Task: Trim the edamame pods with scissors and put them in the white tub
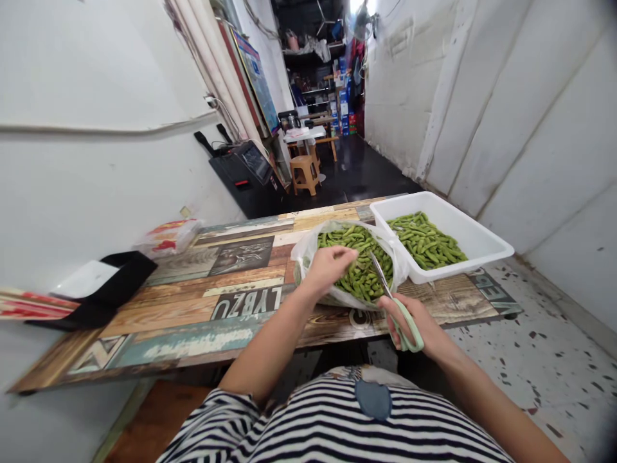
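A white plastic bag (301,247) full of green edamame pods (365,278) stands open on the table in front of me. Over its left side is my left hand (330,267), thumb and fingertips pinched together; whatever they may hold is too small to make out. My right hand (409,319) grips scissors (409,328) by their pale green handles at the bag's near right edge. The metal blades point up and left over the pods. Right beside the bag, a white plastic tray (482,241) holds more pods (427,241).
The table (193,283) has a wood-plank pattern. At its left lie a black holder (120,280), red-and-white paper packets (38,305) and a clear packet (168,236). Beyond the table are a black machine (248,167) and a plastic stool (304,173). A wall (544,116) runs along the right.
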Demonstrator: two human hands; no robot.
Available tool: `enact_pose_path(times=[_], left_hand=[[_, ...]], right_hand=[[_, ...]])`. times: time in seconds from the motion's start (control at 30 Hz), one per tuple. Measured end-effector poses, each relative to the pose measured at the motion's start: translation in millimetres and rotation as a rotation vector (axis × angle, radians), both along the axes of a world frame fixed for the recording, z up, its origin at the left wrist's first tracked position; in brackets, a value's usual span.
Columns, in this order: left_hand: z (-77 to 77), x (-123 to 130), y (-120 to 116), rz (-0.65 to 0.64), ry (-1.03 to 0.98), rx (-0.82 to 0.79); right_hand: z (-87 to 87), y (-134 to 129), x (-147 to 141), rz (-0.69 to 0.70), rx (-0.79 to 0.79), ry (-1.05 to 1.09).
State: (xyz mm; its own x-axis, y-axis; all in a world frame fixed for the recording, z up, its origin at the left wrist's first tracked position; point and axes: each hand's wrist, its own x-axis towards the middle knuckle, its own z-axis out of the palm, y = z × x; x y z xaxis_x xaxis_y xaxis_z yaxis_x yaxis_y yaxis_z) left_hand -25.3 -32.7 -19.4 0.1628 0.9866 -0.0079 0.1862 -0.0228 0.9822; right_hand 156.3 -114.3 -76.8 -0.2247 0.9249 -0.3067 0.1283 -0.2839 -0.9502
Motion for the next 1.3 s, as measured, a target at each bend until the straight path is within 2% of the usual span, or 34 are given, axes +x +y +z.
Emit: enact_pose_path(times=[0.1, 0.17, 0.2, 0.27, 0.37, 0.47, 0.53, 0.6, 0.8, 1.0, 1.07, 1.17, 1.3], left_hand=[[8.9, -15.0, 16.9, -0.075, -0.37, -0.246], [8.6, -21.1, 25.2, -0.097, -0.438, -0.3], [6.7, -22.6, 28.0, -0.085, -0.39, -0.288], [0.8, -23.1, 31.2, -0.033, -0.139, -0.182], [-6.8, -19.6, 33.6, -0.021, 0.477, 0.085], [-9.7, -12.6, 36.4, -0.056, 1.044, 0.203], [-9.8, -7.1, 39.1, -0.041, 1.257, 0.198], [-9.1, -3.1, 42.2, -0.053, 1.334, 0.193], [-6.0, -8.2, 49.0, -0.125, 1.261, 0.153], [-14.5, -10.7, 50.0, -0.067, 1.219, 0.224], [-14.2, -9.3, 47.9, -0.076, 1.088, 0.254], [-8.3, -8.1, 39.6, -0.185, 0.734, 0.228], [0.7, -6.7, 25.1, -0.416, 0.352, -0.065]], right_hand=[[0.4, -0.8, -1.8, -0.012, -0.08, 0.137], [1.8, -1.8, -1.5, 0.002, -0.099, 0.191], [2.4, -2.1, -1.1, 0.004, -0.104, 0.206], [3.2, -2.6, 0.0, 0.001, -0.113, 0.218], [3.5, -2.9, 1.0, 0.003, -0.111, 0.221], [4.5, -3.8, 0.4, 0.003, -0.104, 0.201], [5.4, -4.6, -0.5, 0.014, -0.087, 0.186], [5.7, -5.1, -1.6, 0.029, -0.08, 0.179], [2.1, -3.4, -3.4, 0.045, -0.083, 0.165], [3.7, -1.2, -5.1, 0.07, -0.064, 0.124], [4.6, -0.8, -5.0, 0.067, -0.078, 0.121], [5.4, 0.1, -3.4, 0.071, -0.099, 0.093], [7.5, 1.5, -0.3, 0.097, -0.049, 0.04]])
